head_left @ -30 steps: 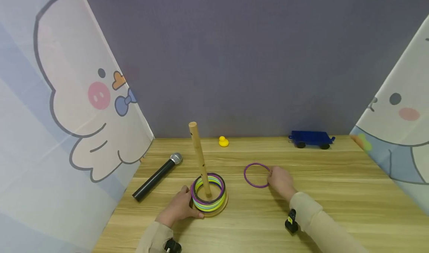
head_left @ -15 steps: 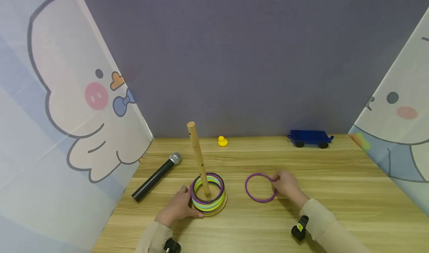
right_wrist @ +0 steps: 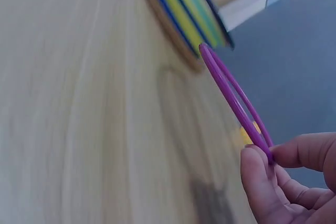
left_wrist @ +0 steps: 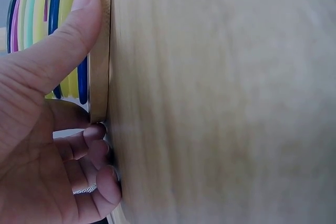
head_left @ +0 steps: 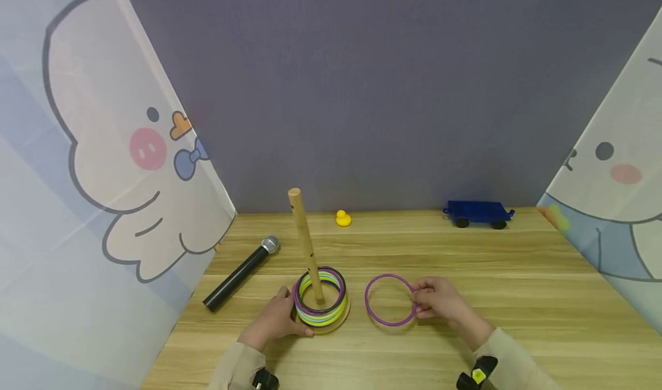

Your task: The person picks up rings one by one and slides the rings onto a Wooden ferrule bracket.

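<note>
A wooden ring-toss stand, with its upright post [head_left: 306, 240] and round base [head_left: 338, 325], stands left of centre. Several rings [head_left: 319, 322] in yellow, blue, green, purple and black lie stacked around the foot of the post. My left hand [head_left: 273, 320] holds the stand by its base from the left; in the left wrist view its thumb [left_wrist: 68, 38] lies across the rings and base edge, fingers curled beneath. My right hand [head_left: 445, 304] pinches a purple ring [head_left: 366, 298] by its right edge. In the right wrist view the purple ring [right_wrist: 227, 92] hangs above the table, over its shadow.
A black microphone [head_left: 240, 277] with a silver head lies left of the stand. A yellow rubber duck [head_left: 343, 219] and a blue toy wagon [head_left: 478, 212] sit at the back edge, before a grey panel [head_left: 383, 103]. Cartoon-printed cloths flank both sides.
My right hand has brought the purple ring towards me, and most recently leftwards to the stand. My left hand stays on the base.
</note>
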Demonstrator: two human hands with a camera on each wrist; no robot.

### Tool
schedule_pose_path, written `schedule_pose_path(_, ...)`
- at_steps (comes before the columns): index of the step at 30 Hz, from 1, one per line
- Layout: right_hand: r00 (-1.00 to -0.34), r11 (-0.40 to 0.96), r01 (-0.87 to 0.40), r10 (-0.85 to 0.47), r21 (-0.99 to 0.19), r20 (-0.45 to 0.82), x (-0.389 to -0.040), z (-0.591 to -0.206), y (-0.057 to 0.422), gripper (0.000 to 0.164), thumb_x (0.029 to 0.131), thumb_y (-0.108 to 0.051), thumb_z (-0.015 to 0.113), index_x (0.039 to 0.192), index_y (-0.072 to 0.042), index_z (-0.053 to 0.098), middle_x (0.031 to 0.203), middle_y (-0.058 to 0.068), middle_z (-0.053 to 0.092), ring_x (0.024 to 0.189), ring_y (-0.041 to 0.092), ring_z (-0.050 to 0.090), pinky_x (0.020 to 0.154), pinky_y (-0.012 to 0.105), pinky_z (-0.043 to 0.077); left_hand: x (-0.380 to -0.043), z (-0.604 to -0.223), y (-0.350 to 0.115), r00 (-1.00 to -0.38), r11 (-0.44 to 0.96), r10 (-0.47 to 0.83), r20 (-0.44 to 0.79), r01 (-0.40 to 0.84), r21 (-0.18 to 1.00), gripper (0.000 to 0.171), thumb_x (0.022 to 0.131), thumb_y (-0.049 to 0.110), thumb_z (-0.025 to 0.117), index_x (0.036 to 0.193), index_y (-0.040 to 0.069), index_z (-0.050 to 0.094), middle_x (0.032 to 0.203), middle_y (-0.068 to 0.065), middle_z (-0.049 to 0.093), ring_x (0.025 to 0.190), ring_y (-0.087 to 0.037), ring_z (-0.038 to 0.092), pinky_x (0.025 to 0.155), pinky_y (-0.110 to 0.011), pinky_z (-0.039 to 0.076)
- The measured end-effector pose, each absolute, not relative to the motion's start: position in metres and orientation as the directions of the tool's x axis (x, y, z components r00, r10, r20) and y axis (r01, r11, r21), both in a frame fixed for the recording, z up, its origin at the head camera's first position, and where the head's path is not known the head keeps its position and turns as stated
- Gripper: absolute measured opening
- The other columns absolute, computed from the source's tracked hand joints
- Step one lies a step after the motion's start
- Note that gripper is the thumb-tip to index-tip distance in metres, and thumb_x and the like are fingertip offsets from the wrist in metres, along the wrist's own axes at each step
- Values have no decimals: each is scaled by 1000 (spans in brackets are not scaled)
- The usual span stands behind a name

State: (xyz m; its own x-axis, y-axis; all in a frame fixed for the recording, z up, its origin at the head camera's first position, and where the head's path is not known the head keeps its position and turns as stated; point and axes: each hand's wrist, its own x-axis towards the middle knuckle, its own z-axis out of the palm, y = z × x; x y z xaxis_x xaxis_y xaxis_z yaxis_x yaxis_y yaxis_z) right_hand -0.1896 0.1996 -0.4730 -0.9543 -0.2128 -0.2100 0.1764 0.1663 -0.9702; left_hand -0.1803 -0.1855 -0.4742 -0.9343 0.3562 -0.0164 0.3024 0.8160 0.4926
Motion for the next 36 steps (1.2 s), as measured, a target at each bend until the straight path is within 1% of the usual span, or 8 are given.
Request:
schedule_pose_path(5,-936,126,142,-306,-982,-175,-181,-452,187,34,92,-3,58,118,18,50,81,10,62,67,15,61,64,33,57,-180,-474,-185,-937,817,348,-26,289,498,95,58,43,92,128,-9,55,99,-11,46,87,-25,49,81,-51,46)
schedule_pose_path(10,-917,107,103,-374,-989,-137,-176,-425,169,32,94,-7,61,117,15,53,84,10,63,69,17,63,66,34,57,-180,-475,-185,-939,821,344,-22,289,493,93,57,44,92,125,-9,56,98,-9,45,85,-24,48,80,-49,46)
schedule_pose_path(18,-898,60,56,-433,-997,-76,-172,-389,140,31,95,-8,62,116,12,55,86,9,62,69,16,62,64,31,56,-180,-474,-185,-938,822,345,-23,290,490,94,57,45,92,126,-8,56,97,-9,46,84,-23,48,79,-48,46)
schedule_pose_path(25,-899,-8,-13,-438,-1000,16,-170,-352,121,29,94,-4,62,115,15,56,83,6,62,68,13,62,64,29,56,-179,-472,-184,-938,823,345,-26,289,490,96,58,44,91,130,-8,54,99,-10,46,86,-25,49,81,-50,46)
schedule_pose_path(31,-905,-100,-99,-404,-990,132,-168,-313,109,28,92,-2,63,114,14,57,84,6,63,65,13,62,64,31,56,-179,-472,-184,-941,833,336,-36,278,479,112,56,46,91,141,-10,43,101,-12,47,90,-28,52,85,-51,46)
schedule_pose_path(33,-910,-135,-127,-377,-983,170,-166,-302,104,26,92,0,63,114,13,57,85,7,62,65,13,62,63,31,56,-179,-472,-184,-942,833,332,-43,272,482,110,56,46,91,139,-10,45,101,-12,47,91,-28,52,86,-52,46)
schedule_pose_path(36,-919,-183,-166,-328,-969,219,-162,-287,95,24,91,0,63,113,11,59,85,8,62,65,14,63,63,31,56,-179,-473,-184,-941,832,334,-47,271,484,103,57,46,91,133,-11,51,101,-12,47,91,-28,52,86,-52,46)
